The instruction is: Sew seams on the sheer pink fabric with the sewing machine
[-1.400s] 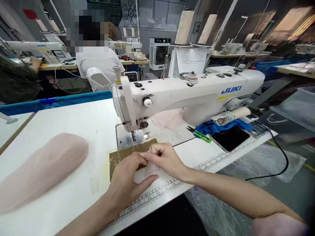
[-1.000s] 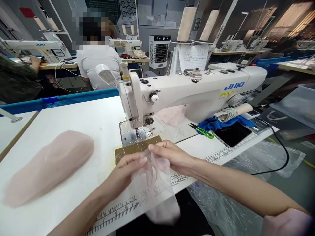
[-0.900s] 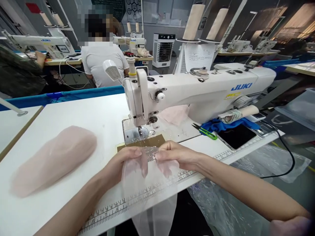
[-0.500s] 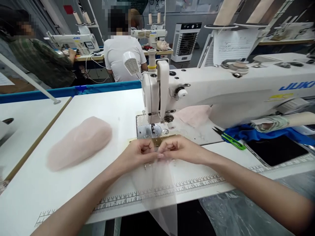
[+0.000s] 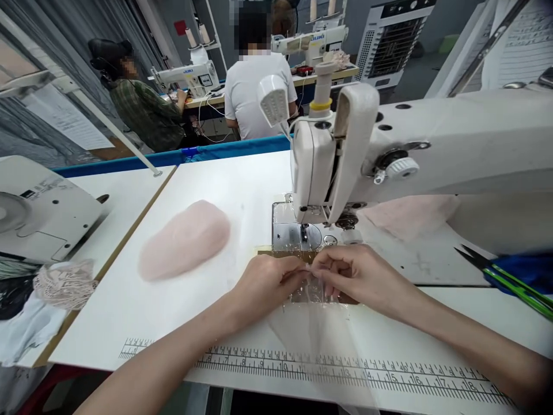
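Just in front of the sewing machine's needle plate (image 5: 287, 230), my left hand (image 5: 270, 276) and my right hand (image 5: 360, 276) meet with fingertips pinched together. Between them they grip the top edge of a sheer, pale piece of fabric (image 5: 319, 340), which hangs down over the table's printed ruler and past the front edge. The white sewing machine (image 5: 315, 167) stands right behind my hands. To the left, a pink sheer fabric piece (image 5: 185, 242) lies flat on the table. Another pink piece (image 5: 410, 216) rests under the machine arm.
Green-handled thread snips (image 5: 514, 285) lie at the right beside a blue cloth (image 5: 527, 271). Another machine (image 5: 43, 207) and a bundle of pale cord (image 5: 64, 285) are at the left. Two people (image 5: 259, 86) sit at machines beyond the table.
The camera view has swung left and closer, so things appear shifted right. My hands stay together at the fabric's edge; the right fingers have curled differently around it.
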`<state>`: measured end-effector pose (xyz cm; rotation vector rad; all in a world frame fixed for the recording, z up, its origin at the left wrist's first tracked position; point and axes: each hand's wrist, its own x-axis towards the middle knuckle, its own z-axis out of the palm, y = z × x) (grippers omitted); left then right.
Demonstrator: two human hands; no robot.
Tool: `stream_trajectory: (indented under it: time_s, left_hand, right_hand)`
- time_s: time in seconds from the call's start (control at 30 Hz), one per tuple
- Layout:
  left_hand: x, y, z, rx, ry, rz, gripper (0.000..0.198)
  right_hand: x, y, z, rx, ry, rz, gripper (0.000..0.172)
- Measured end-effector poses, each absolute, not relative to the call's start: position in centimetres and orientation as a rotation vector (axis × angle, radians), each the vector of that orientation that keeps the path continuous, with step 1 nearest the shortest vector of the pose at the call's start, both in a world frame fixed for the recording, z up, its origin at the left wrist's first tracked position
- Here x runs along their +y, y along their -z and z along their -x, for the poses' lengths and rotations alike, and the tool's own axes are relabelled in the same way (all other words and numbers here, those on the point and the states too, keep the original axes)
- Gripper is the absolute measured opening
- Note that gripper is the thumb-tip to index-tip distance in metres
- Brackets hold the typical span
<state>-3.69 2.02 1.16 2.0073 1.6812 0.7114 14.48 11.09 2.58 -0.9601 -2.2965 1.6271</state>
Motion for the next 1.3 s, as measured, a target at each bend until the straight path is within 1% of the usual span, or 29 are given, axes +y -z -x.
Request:
stream_trajectory:
  time_s: [0.23,0.37,0.53,0.9,1.3]
  left_hand:
    - [1.6,-0.5,3.5,1.693,-0.867,-2.314,0.018]
    - [1.5,-0.4,3.4,1.696,-0.890,-2.403,0.015]
    - [1.5,-0.5,3.3,1.678,-0.920,-2.405,0.013]
    - [1.5,-0.6,3.1,1.690,-0.979,-2.393,0.011]
    - [1.5,-0.7,3.0,1.705,-0.987,-2.396,0.012]
  right_hand:
    - [10.4,-1.4,-15.1,-2.293,-1.187,0.698,0.009]
    - [10.2,-1.0,-15.2,-2.311,-1.059,0.657,0.012]
    - [10.1,-0.8,-15.3,-2.313,-1.007,0.618,0.010]
    - [10.1,-0.9,-15.3,-2.307,-1.024,0.596,0.009]
    - [10.1,-1.1,-15.2,-2.313,-1.003,0.525,0.013]
